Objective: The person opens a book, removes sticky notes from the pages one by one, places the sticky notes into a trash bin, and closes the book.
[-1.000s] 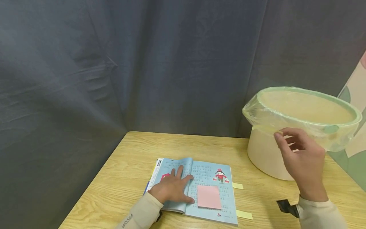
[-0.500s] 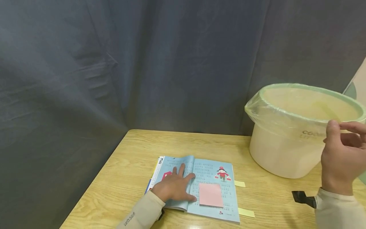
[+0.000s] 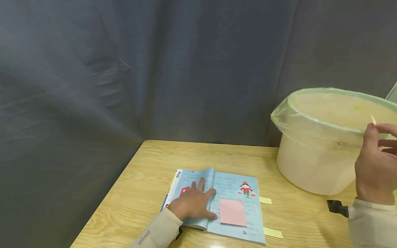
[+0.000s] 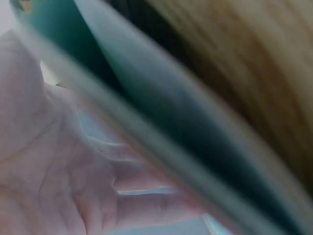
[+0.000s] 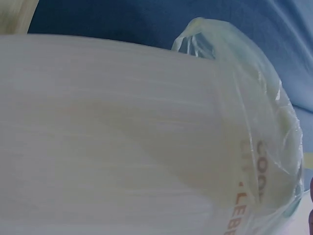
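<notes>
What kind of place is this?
Probably a screened-off work table, maybe a recording setup; the frames don't settle which room. Signs: a dark curtain right behind the wood-grain table, and an open book sharing the tabletop with a lined bin.

Book (image 3: pixel 227 186): light blue
Note (image 3: pixel 233 212) on book: soft pink
Tabs (image 3: pixel 273 233) beside book: pale yellow
Bin (image 3: pixel 310 168) right of book: cream
Table (image 3: pixel 173 155): yellowish woodgrain
Curtain (image 3: pixel 201 69): slate blue
</notes>
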A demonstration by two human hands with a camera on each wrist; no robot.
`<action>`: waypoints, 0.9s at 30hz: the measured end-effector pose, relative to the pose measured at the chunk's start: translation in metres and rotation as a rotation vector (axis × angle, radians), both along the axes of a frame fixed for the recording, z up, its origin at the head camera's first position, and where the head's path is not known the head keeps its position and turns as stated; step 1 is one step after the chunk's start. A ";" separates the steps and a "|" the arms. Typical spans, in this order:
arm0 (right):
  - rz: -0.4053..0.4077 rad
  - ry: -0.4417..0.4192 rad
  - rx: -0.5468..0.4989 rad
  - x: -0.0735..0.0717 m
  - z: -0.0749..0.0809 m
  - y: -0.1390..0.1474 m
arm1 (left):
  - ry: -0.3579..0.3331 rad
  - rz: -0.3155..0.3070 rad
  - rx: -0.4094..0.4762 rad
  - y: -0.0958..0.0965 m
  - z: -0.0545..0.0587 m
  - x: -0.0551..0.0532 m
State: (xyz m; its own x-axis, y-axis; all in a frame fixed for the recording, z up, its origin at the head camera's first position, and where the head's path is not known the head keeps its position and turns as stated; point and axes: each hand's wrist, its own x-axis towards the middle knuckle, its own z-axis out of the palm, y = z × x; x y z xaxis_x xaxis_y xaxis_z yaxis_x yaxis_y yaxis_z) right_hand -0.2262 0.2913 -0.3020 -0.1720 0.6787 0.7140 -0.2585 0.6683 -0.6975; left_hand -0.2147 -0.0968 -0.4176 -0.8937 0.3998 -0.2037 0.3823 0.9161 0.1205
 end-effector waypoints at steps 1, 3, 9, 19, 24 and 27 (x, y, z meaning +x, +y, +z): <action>0.010 -0.014 -0.001 0.000 0.000 0.000 | 0.000 0.001 -0.001 0.000 0.000 0.000; 0.036 -0.032 0.029 -0.002 -0.001 0.002 | 0.005 0.003 -0.004 0.001 0.000 0.001; -0.003 -0.059 0.178 -0.005 -0.001 0.010 | 0.022 -0.006 -0.002 0.001 0.001 0.001; 0.014 -0.022 0.255 -0.009 0.000 0.016 | 0.022 0.002 -0.005 0.001 -0.001 -0.002; 0.097 -0.038 0.199 -0.014 0.000 0.019 | 0.015 0.012 0.002 0.001 0.000 -0.003; 0.114 -0.044 0.144 -0.017 0.001 0.020 | -0.001 0.019 0.003 0.002 0.000 -0.003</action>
State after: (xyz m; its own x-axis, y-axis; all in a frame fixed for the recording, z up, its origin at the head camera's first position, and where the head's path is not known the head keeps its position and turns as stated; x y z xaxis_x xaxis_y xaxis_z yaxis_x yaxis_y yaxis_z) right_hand -0.2432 0.3108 -0.3011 -0.2749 0.5443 0.7926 -0.3093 0.7304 -0.6089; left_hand -0.2178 -0.0950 -0.4177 -0.9007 0.3837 -0.2037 0.3651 0.9227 0.1236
